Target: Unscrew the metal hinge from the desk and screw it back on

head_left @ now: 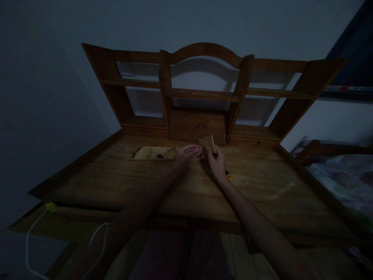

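Both my hands meet at the back middle of a wooden desk [163,186]. My right hand [217,163] grips a small tan block [207,143], tilted up on edge. My left hand [186,152] pinches a tiny pale object [200,149] right against that block; the dim light hides what it is. A long flat wooden strip [154,153] lies on the desk just left of my left hand. Something small and yellow [229,177] peeks out beside my right wrist.
A wooden hutch with shelves [204,93] rises behind the desk against a pale wall. Small metal bits [105,157] lie at the desk's back left. A white cable [29,241] with a yellow tag hangs at the lower left. A bed with cloth [344,179] stands right.
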The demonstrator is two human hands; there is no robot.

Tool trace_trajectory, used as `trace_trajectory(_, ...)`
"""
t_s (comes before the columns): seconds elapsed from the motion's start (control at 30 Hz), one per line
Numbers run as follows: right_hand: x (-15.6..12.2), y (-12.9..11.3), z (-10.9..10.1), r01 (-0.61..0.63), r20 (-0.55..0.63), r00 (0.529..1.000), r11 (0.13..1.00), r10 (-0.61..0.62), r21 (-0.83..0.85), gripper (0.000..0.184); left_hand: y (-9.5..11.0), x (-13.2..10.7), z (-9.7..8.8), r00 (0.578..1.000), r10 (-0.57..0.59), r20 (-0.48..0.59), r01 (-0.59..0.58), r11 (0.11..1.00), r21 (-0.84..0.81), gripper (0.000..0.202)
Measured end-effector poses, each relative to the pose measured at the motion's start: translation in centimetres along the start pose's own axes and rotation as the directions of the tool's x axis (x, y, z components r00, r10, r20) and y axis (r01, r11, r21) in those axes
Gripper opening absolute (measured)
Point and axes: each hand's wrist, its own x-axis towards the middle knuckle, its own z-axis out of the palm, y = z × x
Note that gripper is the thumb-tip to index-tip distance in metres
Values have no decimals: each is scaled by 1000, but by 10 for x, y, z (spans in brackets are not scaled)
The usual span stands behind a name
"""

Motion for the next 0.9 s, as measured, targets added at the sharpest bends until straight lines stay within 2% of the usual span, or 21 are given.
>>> trace_trajectory(0.2, 0, -1, 2, -35, -18, 999, 997, 36, 68, 35, 0, 1, -4, 998, 53, 22, -50, 993, -104, 43)
trace_trajectory(0.37, 0, -2, 1, -36, -33, 999, 994, 39, 100, 36, 2, 0, -6, 988, 130, -82, -135, 989, -59, 28)
trace_trajectory(0.5, 1, -1, 2, -35, -42, 998, 995, 39, 97, 43, 2, 4, -10, 989, 99, -112, -102, 995, -20, 19)
trace_trajectory(0.67, 3, 2, 4, -12, -19, 1000, 991, 15, 134, 44, 0, 11, -13, 993, 93, -69, -100, 988, -119, 13)
trace_trajectory(0.77, 3, 4, 7, -2, 35, 999, 987, -4, 161, 46, 1, 12, -12, 998, 61, -20, -63, 988, -143, 23)
trace_trajectory(0.9, 2, 5, 11, -18, 149, 989, 974, -16, 224, 49, 3, 9, -9, 998, 59, 32, -57, 997, -51, 42)
